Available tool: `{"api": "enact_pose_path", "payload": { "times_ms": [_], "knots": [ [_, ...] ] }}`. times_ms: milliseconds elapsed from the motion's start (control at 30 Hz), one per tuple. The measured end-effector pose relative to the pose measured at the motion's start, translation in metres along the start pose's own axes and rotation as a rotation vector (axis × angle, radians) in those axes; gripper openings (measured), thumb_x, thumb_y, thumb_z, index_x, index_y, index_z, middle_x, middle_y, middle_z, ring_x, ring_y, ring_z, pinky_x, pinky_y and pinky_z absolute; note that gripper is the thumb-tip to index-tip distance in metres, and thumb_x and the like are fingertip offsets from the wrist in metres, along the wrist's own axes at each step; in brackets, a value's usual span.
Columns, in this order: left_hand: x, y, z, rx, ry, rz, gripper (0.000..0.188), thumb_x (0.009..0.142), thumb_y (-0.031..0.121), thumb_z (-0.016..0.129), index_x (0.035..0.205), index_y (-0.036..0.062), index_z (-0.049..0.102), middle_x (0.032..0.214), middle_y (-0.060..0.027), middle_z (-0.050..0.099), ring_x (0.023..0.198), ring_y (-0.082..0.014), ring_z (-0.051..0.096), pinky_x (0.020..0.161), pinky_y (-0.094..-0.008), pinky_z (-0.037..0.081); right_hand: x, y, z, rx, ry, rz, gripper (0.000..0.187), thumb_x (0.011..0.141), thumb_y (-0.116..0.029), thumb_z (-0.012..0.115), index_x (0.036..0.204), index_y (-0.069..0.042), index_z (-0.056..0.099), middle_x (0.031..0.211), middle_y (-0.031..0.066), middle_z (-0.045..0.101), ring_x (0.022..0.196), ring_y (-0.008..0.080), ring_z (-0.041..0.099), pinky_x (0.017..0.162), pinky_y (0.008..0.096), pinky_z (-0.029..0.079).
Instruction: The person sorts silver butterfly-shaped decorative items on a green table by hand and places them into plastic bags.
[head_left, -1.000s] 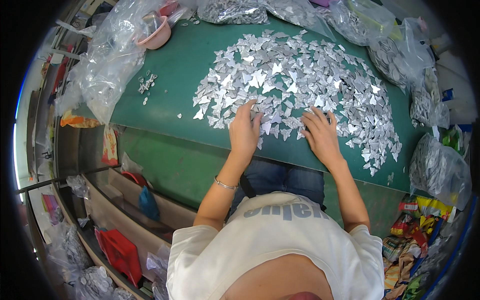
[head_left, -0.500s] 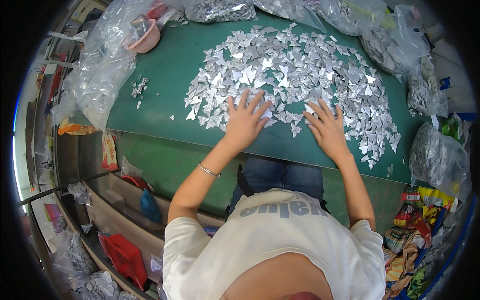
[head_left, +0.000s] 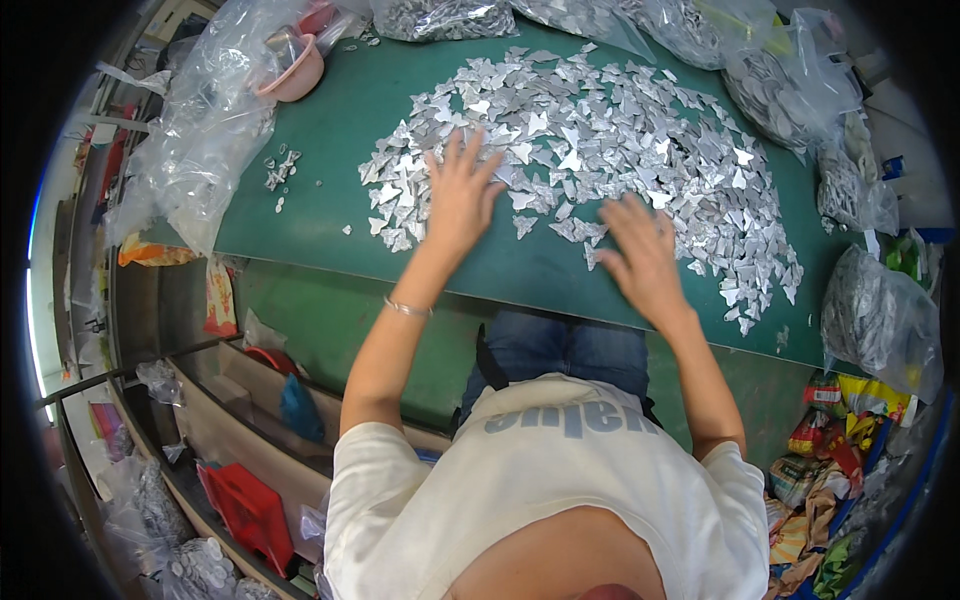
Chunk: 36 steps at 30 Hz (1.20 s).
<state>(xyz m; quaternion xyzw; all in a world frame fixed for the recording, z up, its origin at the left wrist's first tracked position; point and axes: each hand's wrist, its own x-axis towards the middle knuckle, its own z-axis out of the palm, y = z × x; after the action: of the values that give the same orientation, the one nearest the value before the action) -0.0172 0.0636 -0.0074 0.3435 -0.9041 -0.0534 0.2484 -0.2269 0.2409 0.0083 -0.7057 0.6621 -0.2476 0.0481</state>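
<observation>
A wide layer of small silver, butterfly-shaped metal pieces [head_left: 620,130] covers much of the green tabletop [head_left: 320,190]. My left hand [head_left: 461,195] lies over the left part of the layer, fingers spread, palm down, with pieces around its fingertips. Near the front middle of the layer is my right hand [head_left: 643,250], its fingers stretched out and slightly blurred. Pieces lie right by its fingers and thumb. Neither hand visibly grips a piece; what is under the palms is hidden. A bracelet circles my left wrist.
A pink bowl [head_left: 296,76] and clear plastic bags [head_left: 205,130] sit at the far left, near a few small scraps [head_left: 281,170]. Filled bags [head_left: 770,95] line the back and right edges. Below left stand brown bins with a red plastic container [head_left: 250,520].
My left hand has moved left and farther from me, and pieces at the left edge have shifted outward. My right hand has moved slightly left and nearer to me.
</observation>
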Motion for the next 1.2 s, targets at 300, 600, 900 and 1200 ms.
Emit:
{"api": "enact_pose_path", "payload": {
  "times_ms": [300, 600, 900, 1200],
  "knots": [
    [-0.088, 0.104, -0.001, -0.293, -0.221, -0.093, 0.049, 0.084, 0.012, 0.058, 0.127, -0.0047, 0.042, 0.141, -0.0262, 0.028, 0.130, -0.0452, 0.027, 0.105, -0.0518, 0.026, -0.021, -0.011, 0.014, 0.226, -0.144, -0.052, 0.050, 0.085, -0.022, 0.060, 0.129, -0.004, 0.046, 0.139, 0.0146, 0.039, 0.132, 0.0324, 0.032, 0.107, 0.0462, 0.027],
    [-0.077, 0.115, 0.008, -0.485, -0.283, 0.054, 0.046, 0.082, -0.002, 0.054, 0.127, 0.0014, 0.044, 0.141, -0.0231, 0.031, 0.131, -0.0412, 0.029, 0.107, -0.0501, 0.025, -0.002, 0.005, 0.015, 0.098, -0.100, 0.026, 0.042, 0.088, -0.018, 0.055, 0.125, 0.000, 0.048, 0.134, 0.0158, 0.045, 0.129, 0.0329, 0.037, 0.106, 0.0450, 0.029],
    [-0.029, 0.060, 0.018, -0.160, -0.187, 0.021, 0.048, 0.079, -0.009, 0.046, 0.127, -0.0015, 0.045, 0.137, -0.0171, 0.041, 0.131, -0.0356, 0.033, 0.107, -0.0472, 0.028, 0.029, 0.019, 0.018, -0.094, -0.031, -0.013, 0.048, 0.087, -0.025, 0.056, 0.127, 0.000, 0.047, 0.137, 0.0159, 0.042, 0.129, 0.0321, 0.037, 0.106, 0.0449, 0.029],
    [-0.066, 0.069, -0.006, -0.406, -0.114, -0.047, 0.051, 0.074, -0.013, 0.046, 0.124, -0.0018, 0.048, 0.136, -0.0181, 0.042, 0.130, -0.0347, 0.035, 0.107, -0.0484, 0.028, 0.012, 0.004, 0.002, 0.191, -0.074, 0.001, 0.052, 0.087, -0.023, 0.058, 0.131, -0.001, 0.043, 0.138, 0.0140, 0.041, 0.131, 0.0312, 0.035, 0.106, 0.0434, 0.029]
  ]
}}
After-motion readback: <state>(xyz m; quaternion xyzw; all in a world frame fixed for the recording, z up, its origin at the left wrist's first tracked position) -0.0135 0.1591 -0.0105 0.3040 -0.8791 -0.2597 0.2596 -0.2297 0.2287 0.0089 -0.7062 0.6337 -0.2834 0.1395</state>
